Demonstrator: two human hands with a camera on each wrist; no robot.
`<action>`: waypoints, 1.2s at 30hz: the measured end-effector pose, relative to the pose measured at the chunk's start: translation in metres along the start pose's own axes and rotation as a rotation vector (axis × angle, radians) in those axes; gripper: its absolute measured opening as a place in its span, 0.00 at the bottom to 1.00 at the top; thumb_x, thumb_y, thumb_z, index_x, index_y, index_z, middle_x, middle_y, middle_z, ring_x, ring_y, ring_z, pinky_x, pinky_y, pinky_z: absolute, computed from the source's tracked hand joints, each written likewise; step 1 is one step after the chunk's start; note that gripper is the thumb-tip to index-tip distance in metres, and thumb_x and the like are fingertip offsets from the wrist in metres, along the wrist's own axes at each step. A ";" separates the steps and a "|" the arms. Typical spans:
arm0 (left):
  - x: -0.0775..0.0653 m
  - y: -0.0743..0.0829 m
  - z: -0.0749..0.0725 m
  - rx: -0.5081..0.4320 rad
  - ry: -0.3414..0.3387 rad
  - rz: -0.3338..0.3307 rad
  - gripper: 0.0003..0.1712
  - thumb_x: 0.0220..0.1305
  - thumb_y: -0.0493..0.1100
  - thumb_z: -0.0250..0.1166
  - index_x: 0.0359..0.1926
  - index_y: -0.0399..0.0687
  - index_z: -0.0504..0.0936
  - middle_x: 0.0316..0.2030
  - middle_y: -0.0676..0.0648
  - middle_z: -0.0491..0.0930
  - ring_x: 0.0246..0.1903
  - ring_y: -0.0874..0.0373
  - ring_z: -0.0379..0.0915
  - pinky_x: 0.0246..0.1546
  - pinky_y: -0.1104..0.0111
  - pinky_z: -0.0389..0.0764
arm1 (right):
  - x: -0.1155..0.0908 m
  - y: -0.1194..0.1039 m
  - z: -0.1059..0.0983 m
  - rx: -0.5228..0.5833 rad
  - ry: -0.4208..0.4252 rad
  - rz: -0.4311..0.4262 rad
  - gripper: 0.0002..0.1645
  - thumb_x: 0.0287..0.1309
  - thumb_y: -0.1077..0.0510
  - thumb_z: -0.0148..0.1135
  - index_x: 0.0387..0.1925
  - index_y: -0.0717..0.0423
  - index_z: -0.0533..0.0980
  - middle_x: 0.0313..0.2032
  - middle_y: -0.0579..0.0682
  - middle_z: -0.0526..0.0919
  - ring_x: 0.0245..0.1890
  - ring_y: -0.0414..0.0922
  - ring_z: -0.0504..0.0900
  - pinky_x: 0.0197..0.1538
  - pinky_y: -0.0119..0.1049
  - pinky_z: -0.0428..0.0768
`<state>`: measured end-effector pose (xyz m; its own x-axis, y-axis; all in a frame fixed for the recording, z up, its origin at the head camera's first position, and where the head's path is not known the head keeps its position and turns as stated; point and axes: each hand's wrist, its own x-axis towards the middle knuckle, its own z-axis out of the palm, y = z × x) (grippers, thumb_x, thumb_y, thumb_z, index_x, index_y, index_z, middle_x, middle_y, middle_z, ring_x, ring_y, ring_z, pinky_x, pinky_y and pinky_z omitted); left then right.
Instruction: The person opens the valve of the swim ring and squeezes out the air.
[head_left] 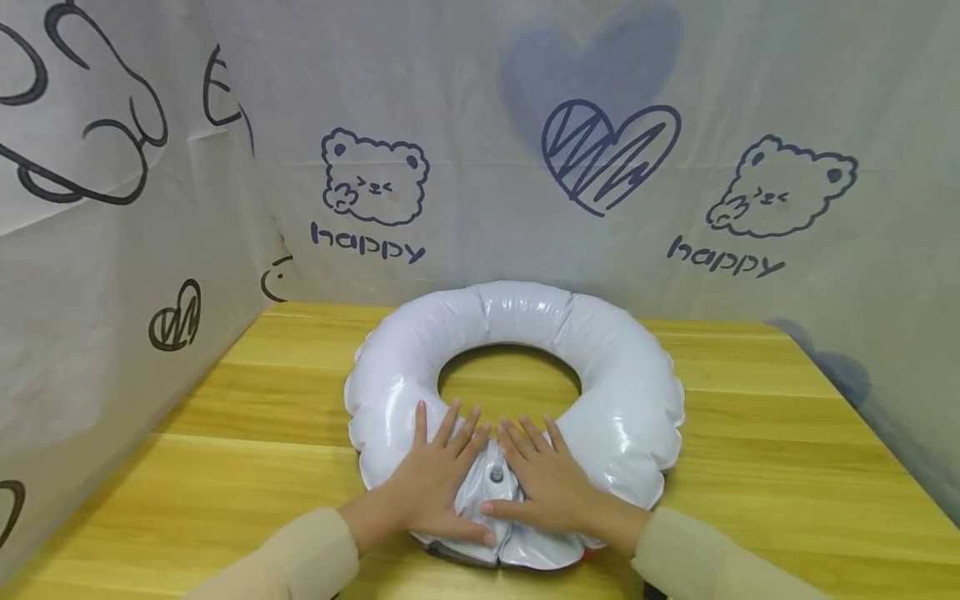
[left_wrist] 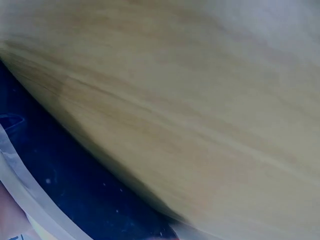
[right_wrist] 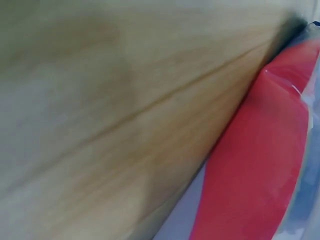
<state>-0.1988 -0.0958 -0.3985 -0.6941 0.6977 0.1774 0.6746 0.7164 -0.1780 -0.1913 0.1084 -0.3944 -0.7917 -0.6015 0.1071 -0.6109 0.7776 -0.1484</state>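
Note:
A white inflatable swim ring [head_left: 633,367] lies flat on the wooden table, its near side creased and lower than the puffed far side. My left hand [head_left: 429,485] rests with spread fingers on the near left part of the ring. Opposite it, my right hand [head_left: 553,490] lies on the near right part, fingers also spread. Between the two hands a small grey valve [head_left: 497,473] sticks up from wrinkled plastic. The ring's underside shows a dark blue patch [left_wrist: 75,165] in the left wrist view and a red patch [right_wrist: 250,160] in the right wrist view.
The yellow wood-grain table [head_left: 247,467] extends to both sides of the ring. Behind it hangs a pale cloth [head_left: 480,200] printed with bears, hearts and the word happy. Another printed cloth [head_left: 90,275] closes off the left side.

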 end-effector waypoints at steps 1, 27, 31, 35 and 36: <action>0.000 0.000 0.000 0.002 -0.007 -0.003 0.69 0.38 0.85 0.51 0.70 0.41 0.52 0.71 0.37 0.49 0.69 0.34 0.40 0.58 0.30 0.39 | 0.000 0.000 0.001 -0.011 -0.001 0.000 0.57 0.53 0.26 0.46 0.68 0.65 0.52 0.69 0.60 0.56 0.70 0.61 0.52 0.69 0.61 0.41; 0.006 0.005 -0.001 0.115 -0.130 -0.035 0.66 0.42 0.87 0.40 0.69 0.42 0.57 0.71 0.39 0.50 0.70 0.35 0.39 0.60 0.32 0.37 | 0.009 -0.007 -0.004 -0.201 -0.153 0.036 0.53 0.52 0.23 0.43 0.67 0.56 0.60 0.69 0.50 0.59 0.69 0.58 0.56 0.69 0.60 0.45; 0.006 0.006 -0.002 0.139 -0.139 -0.034 0.67 0.42 0.88 0.38 0.69 0.43 0.56 0.71 0.39 0.50 0.70 0.35 0.39 0.61 0.32 0.38 | 0.010 -0.007 -0.004 -0.197 -0.173 0.046 0.52 0.51 0.23 0.44 0.67 0.54 0.61 0.69 0.49 0.59 0.69 0.57 0.56 0.69 0.60 0.45; 0.006 0.008 -0.003 0.144 -0.148 -0.033 0.66 0.42 0.88 0.38 0.69 0.43 0.56 0.71 0.39 0.50 0.70 0.36 0.39 0.61 0.32 0.38 | 0.010 -0.009 -0.004 -0.184 -0.183 0.051 0.52 0.51 0.23 0.45 0.66 0.54 0.62 0.69 0.48 0.60 0.69 0.57 0.57 0.68 0.60 0.45; 0.005 0.008 -0.004 0.143 -0.151 -0.033 0.66 0.42 0.87 0.38 0.69 0.42 0.57 0.71 0.39 0.50 0.70 0.35 0.39 0.61 0.32 0.39 | 0.010 -0.009 -0.004 -0.180 -0.188 0.052 0.52 0.51 0.23 0.46 0.66 0.54 0.62 0.69 0.48 0.60 0.69 0.57 0.57 0.69 0.60 0.45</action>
<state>-0.1962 -0.0864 -0.3952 -0.7520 0.6579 0.0405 0.6160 0.7234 -0.3118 -0.1940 0.0961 -0.3880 -0.8174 -0.5701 -0.0827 -0.5738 0.8184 0.0299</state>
